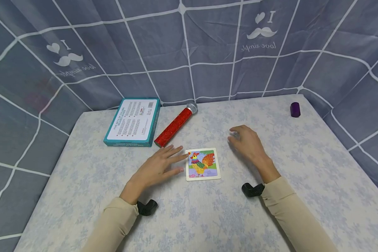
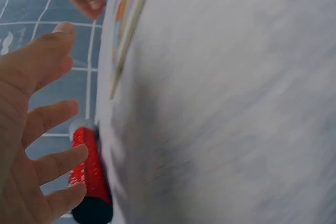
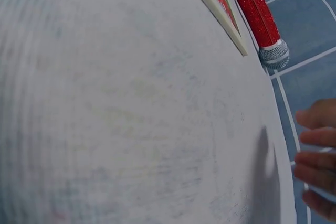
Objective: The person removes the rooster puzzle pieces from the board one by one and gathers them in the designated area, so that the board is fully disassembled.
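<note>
The puzzle [image 1: 203, 163] lies flat on the tabletop [image 1: 189, 217], between the hands. The left hand [image 1: 155, 168] has spread fingers grasping nothing, one tip at the puzzle's left edge; whether it touches is unclear. The right hand [image 1: 249, 145], apart from the puzzle, has loosely bent fingers, also holding nothing. The puzzle looks light, stiff and smooth; its pieces might slip out if tipped, so opposite sides of the pale rim [image 1: 204, 179] seem the best hold.

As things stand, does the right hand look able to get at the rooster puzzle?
Probably yes: the right hand holds nothing, and no object stands between it and the rooster puzzle; the left hand is at the opposite side.
</note>
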{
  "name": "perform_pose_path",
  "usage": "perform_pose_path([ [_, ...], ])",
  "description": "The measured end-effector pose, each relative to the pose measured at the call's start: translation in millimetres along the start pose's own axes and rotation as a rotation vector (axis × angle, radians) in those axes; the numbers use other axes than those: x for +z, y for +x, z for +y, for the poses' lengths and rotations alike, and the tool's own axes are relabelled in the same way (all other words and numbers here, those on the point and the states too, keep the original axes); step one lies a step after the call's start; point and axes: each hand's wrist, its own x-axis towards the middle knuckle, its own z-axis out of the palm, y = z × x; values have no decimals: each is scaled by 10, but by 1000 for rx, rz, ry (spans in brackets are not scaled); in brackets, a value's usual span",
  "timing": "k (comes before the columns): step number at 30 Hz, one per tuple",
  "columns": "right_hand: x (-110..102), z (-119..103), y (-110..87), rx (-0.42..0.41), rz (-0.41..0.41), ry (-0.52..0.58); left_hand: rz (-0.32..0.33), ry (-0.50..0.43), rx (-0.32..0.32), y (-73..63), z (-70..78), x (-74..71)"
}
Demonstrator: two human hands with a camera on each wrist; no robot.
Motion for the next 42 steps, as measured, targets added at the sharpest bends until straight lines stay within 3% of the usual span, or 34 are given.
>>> perform_pose_path([
  [5, 41, -91, 18, -119, -146, 83, -21, -65, 8, 3, 21, 90],
  [11, 138, -276, 58, -291, -235, 90, -52, -80, -28, 48, 59, 136],
  [24, 383, -595, 138, -357, -428, 69, -80, -60, -109, 108, 89, 160],
  [31, 436, -671, 140, -393, -459, 59, -30, -38, -100, 80, 87, 183],
  [42, 459, -737, 162, -435, -479, -20, -5, -66, -107, 67, 96, 205],
])
